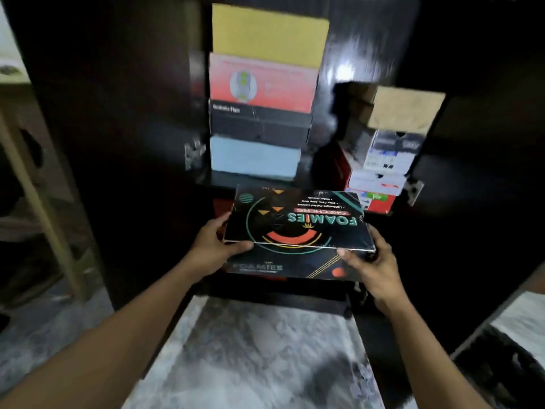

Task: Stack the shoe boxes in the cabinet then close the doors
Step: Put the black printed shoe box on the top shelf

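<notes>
A black shoe box (298, 222) printed FOAMIES is held level in front of the open dark cabinet (124, 119). My left hand (216, 242) grips its left end, thumb on the near edge. My right hand (370, 261) grips its right near corner. On the shelf behind it stands a stack: a pale blue box (255, 156) at the bottom, a black box (259, 124), a red box (262, 82), and a yellow box (269, 35) on top. The lower compartment behind the held box is mostly hidden.
To the right, a second pile shows in the cabinet: a tan box (407, 109), a white box (392, 154) and a red box (380, 200). The dark doors stand open on both sides. Marbled floor (259, 355) lies below; a wooden frame (38, 184) stands left.
</notes>
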`<state>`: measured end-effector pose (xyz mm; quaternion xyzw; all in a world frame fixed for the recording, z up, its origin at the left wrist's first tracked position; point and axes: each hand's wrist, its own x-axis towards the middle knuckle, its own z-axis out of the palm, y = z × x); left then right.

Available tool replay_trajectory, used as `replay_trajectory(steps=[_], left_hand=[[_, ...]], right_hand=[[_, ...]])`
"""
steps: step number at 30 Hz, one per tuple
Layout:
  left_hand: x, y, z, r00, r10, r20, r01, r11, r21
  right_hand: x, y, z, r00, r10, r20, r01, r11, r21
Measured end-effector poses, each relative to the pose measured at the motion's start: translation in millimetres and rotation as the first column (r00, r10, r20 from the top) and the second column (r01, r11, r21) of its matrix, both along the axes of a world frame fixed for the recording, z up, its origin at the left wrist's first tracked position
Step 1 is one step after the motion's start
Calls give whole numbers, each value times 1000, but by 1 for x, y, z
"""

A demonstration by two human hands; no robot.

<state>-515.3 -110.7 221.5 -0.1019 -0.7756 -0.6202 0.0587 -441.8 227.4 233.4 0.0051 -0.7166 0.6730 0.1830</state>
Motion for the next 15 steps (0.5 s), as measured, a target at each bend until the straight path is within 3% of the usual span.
replay_trajectory(steps=[5, 9, 15], left_hand=[[-1, -12, 128, 982, 11, -190, 3, 998, 70], [-10, -10, 215, 949, 41, -314, -4, 993, 118], [-48, 0, 308, 904, 163, -396, -89, 976, 198]], right_hand=[[-7, -24, 103, 974, 18, -227, -32, 998, -56], [-20, -31, 175, 946, 13, -325, -41, 996, -79], [-55, -31, 283, 892, -35, -451, 53, 998, 26]])
